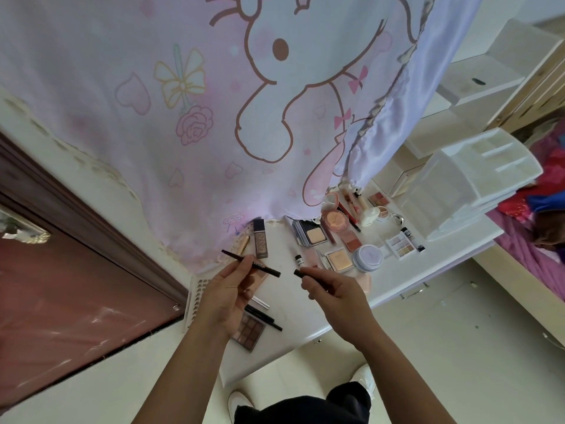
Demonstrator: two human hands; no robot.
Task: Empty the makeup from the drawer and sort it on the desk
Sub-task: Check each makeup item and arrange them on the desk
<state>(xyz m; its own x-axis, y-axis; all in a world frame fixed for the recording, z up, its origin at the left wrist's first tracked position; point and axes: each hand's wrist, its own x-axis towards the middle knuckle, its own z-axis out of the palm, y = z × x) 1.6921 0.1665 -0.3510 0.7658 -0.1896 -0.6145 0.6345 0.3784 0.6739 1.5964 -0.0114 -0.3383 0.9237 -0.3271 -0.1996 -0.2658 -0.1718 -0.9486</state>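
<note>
Left hand (224, 293) pinching a slim black pencil (251, 263) lettered in white, unreadable; right hand (331, 290) gripping its black cap (301, 274), both hovering over the white desk (397, 270). Lying there: makeup, including a dark "UNNY" bottle (260, 243), an eyeshadow palette (400, 244), a lilac jar (367, 257). Standing beside these, a white drawer organiser (470, 191), top compartments showing nothing inside.

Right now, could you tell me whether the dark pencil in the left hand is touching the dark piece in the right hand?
Apart. The head view shows bare desk between the pencil tip and the dark piece.
</note>
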